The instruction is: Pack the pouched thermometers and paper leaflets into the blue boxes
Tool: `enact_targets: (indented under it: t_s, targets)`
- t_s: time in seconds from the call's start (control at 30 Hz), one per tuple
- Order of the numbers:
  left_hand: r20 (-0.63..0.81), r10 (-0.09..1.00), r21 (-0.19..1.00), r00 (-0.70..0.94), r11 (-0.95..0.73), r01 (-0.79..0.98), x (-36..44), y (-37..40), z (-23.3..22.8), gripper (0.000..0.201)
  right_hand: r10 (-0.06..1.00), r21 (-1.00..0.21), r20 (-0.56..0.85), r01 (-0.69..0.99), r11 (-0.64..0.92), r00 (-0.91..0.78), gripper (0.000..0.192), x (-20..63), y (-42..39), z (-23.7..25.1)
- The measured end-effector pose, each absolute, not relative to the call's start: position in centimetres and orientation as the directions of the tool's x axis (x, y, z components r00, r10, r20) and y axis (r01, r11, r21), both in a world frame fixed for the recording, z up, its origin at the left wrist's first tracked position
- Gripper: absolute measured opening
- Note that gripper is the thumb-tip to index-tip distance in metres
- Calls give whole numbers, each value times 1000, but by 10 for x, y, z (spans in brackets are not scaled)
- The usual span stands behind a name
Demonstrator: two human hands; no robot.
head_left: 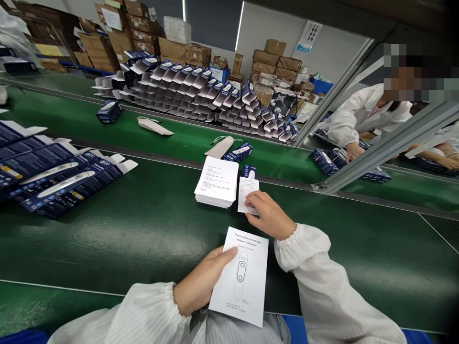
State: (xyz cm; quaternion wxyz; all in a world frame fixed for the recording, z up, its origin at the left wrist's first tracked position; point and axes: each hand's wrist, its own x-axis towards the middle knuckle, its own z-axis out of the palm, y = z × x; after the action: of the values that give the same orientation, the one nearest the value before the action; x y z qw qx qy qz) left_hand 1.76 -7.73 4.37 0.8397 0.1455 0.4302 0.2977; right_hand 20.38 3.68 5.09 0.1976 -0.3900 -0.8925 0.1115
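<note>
My left hand [204,279] is closed on a white thermometer manual [251,282], thumb on its cover, near the table's front edge. The cover carries a line drawing of a thermometer. My right hand [267,212] reaches forward, its bent fingertips on a small printed card [244,191]; whether they grip it I cannot tell. Left of the card stands a thick stack of white printed sheets or booklets [217,181]. Just behind the card is a small blue box [249,171], partly hidden.
Folded blue cartons [64,177] lie at the left. On the green belt are two pale pouches [154,125] and blue boxes [108,112]. Many open cartons [193,91] are piled behind. A metal post [387,148] slants at the right, with a co-worker [366,112] beyond it.
</note>
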Motion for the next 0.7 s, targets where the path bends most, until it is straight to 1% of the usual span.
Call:
enact_targets:
  t_s: [0.17, 0.37, 0.7]
  targets:
    - [-619, 643, 511, 451, 766, -390, 19, -78, 41, 41, 766, -363, 260, 675, 642, -589, 22, 203, 39, 53]
    - [-588, 657, 518, 473, 754, -403, 20, -80, 38, 39, 768, -384, 230, 670, 635, -597, 20, 205, 39, 57]
    - [-591, 659, 518, 466, 752, -407, 20, -80, 42, 39, 754, -296, 306, 694, 656, -582, 23, 197, 31, 52]
